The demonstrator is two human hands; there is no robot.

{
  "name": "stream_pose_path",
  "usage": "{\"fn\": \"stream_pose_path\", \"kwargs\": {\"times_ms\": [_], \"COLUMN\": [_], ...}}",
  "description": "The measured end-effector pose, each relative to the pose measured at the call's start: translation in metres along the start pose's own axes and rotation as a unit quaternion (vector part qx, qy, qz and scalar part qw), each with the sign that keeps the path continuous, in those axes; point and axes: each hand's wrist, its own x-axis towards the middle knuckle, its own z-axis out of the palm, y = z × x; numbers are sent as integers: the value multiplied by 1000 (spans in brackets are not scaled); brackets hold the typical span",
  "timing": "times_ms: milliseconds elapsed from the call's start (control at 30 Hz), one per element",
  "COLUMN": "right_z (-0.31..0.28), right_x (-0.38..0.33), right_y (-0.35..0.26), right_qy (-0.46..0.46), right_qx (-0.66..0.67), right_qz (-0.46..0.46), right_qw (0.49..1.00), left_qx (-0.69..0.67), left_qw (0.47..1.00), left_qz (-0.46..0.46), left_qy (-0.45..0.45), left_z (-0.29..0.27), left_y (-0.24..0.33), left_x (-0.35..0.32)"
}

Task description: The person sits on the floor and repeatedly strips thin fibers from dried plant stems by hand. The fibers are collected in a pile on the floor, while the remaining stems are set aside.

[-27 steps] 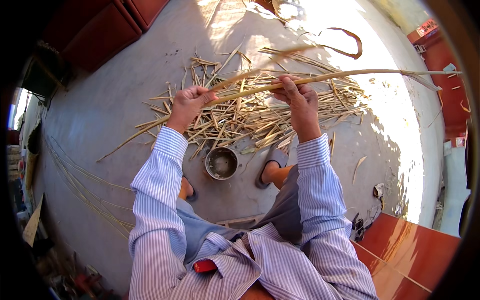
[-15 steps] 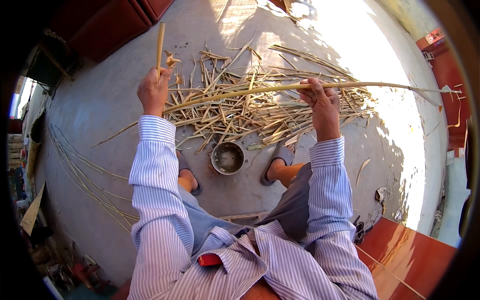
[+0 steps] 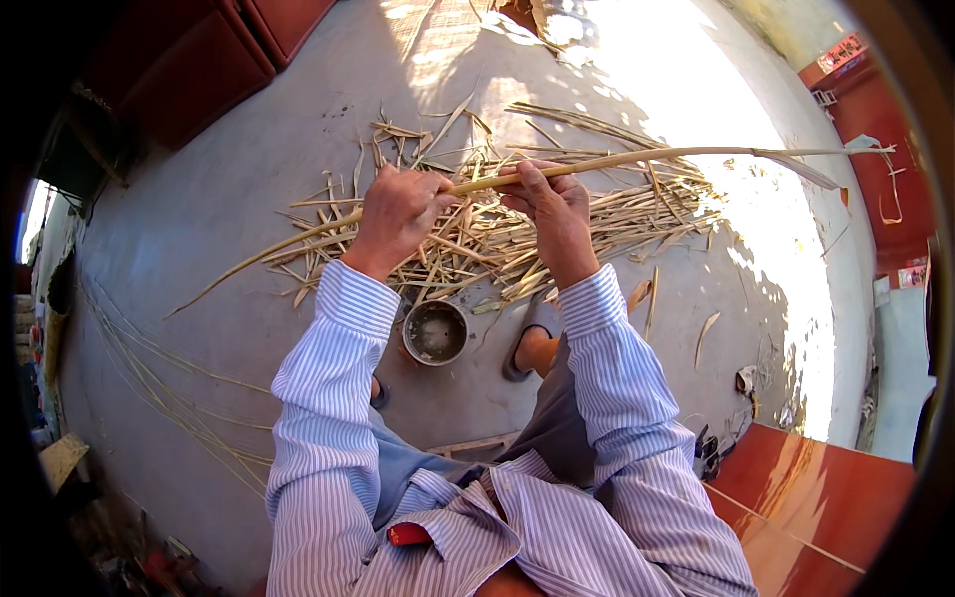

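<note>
Grips stalk (image 3: pixel 481 185) over pile (image 3: pixel 482 242) with left hand (image 3: pixel 400 214) and right hand (image 3: pixel 553 209) (set close together). Risks cracking stalk between grips if bending too sharply; risks dropping it if pinching too lightly.

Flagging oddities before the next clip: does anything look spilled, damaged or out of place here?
Nothing looks spilled; the bowl stands upright on the floor. One ragged spot: a dry leaf strip hangs loose from the long stalk near its right end, jutting from an otherwise fairly bare stem.
</note>
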Motion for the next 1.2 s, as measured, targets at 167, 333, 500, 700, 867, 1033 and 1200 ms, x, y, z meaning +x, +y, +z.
{"fn": "stream_pose_path", "kwargs": {"times_ms": [167, 333, 500, 700, 867, 1033, 1200], "right_z": [-47, -39, -5, -26, -3, -3, -1], "right_x": [19, 11, -4, 3, -7, -5, -2], "right_y": [-27, -19, -12, -22, -15, -13, -9], "right_qy": [96, 44, -36, 14, -16, -3, 5], "right_qx": [-16, 24, 23, -46, -12, -23, -6], "right_qz": [-29, -2, 29, -11, 10, 13, 33], "right_qw": [995, 999, 999, 999, 1000, 1000, 999], "left_qx": [167, 77, -105, -223, -167, -317, -329], "left_qw": [974, 989, 990, 959, 981, 919, 913], "left_qz": [-119, -103, -89, -166, -77, -232, -234], "left_qy": [-98, -68, -36, -49, 65, 38, 55], "left_z": [-49, -45, -19, -15, 10, 7, 11], "left_y": [-65, -52, -3, -30, 2, 10, 7], "left_x": [-39, -35, -6, -23, -8, -6, -9]}}
